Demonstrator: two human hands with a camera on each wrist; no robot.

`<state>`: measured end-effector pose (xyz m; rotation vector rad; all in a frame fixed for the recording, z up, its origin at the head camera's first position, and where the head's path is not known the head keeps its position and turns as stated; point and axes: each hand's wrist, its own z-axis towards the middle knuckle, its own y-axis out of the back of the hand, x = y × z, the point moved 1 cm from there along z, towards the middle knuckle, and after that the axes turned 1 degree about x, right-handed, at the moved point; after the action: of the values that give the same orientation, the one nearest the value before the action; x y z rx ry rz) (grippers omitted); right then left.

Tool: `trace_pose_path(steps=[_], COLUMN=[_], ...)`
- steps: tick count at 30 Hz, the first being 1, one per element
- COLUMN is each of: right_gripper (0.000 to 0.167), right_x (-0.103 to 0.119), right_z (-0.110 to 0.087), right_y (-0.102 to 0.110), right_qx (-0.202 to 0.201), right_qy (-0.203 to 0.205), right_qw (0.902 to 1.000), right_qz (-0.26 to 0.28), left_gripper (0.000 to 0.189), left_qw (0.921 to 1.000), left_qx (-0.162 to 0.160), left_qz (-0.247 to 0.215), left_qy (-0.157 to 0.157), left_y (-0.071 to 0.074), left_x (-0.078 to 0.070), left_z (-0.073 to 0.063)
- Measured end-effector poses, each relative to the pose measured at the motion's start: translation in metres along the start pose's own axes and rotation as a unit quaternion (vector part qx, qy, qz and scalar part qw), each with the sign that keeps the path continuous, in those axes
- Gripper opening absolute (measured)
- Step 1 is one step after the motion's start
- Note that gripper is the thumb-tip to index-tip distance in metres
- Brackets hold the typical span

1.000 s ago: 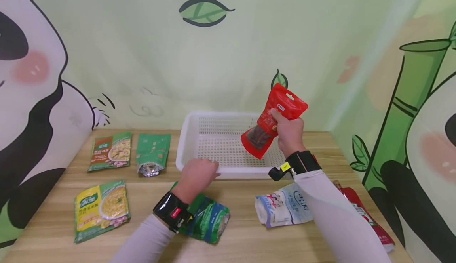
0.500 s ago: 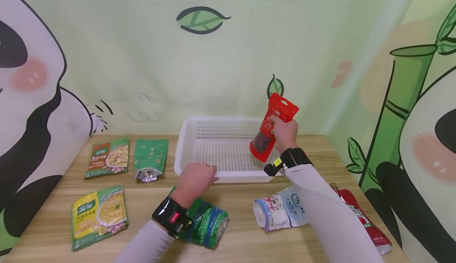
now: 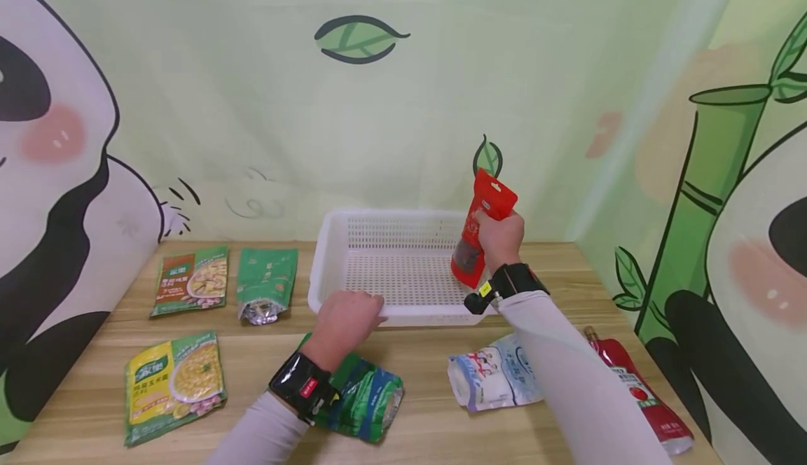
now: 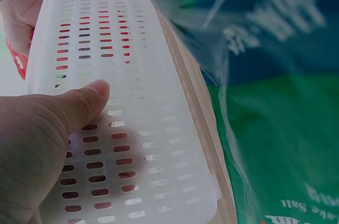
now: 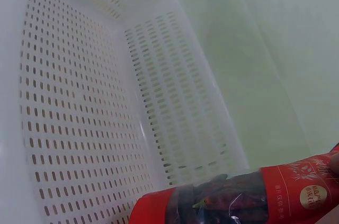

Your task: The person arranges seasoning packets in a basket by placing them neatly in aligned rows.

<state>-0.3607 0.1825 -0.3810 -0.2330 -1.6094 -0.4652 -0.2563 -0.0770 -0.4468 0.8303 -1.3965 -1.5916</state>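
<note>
In the head view a white perforated plastic basket [image 3: 397,316] stands at the back of the table. My left hand [image 3: 348,319] grips its near rim; the left wrist view shows the thumb [image 4: 87,102] on the outer wall and the fingers as shadows behind it. My right hand [image 3: 502,236] holds a red pouch [image 3: 492,196] tilted over the basket's right end. Dark dried pieces show through the pouch's window [image 5: 220,203] in the right wrist view. Under my left wrist lies a green and blue bag of salt [image 3: 372,398], partly hidden.
On the left lie a yellow soup packet [image 3: 151,388], a brown and green soup packet [image 3: 176,283] and a green pouch [image 3: 267,276] with a silver end. A blue and white pouch [image 3: 494,374] lies partly under my right forearm, with a ketchup pouch [image 3: 643,395] farther right.
My right hand has brought the red pouch lower and turned it more upright at the basket's right end. The left hand keeps its grip on the rim. The head view has shifted slightly.
</note>
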Motion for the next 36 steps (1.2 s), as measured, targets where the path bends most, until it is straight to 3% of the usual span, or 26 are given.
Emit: trace_pose_path(steps=[11,20,36], right_gripper=[0.045,0.048,0.044], right_x=[-0.013,-0.017,-0.022], right_z=[0.008,0.004,-0.006], right_y=[-0.01,-0.013,-0.011], right_qx=[0.013,0.024,0.031], right_qy=[0.003,0.007,0.061], right_qw=[0.9999,0.9994,0.9956], right_qz=[-0.007,-0.022,-0.063], left_gripper=[0.024,0.024,0.024], left_qw=[0.9998,0.9999,1.0], left_qx=[-0.01,0.007,-0.005], left_qz=[-0.016,-0.015,-0.007], left_qy=[-0.001,0.006,0.004], left_y=[0.0,-0.001,0.001], left_x=[0.0,0.001,0.0], left_z=[-0.001,0.0,-0.001])
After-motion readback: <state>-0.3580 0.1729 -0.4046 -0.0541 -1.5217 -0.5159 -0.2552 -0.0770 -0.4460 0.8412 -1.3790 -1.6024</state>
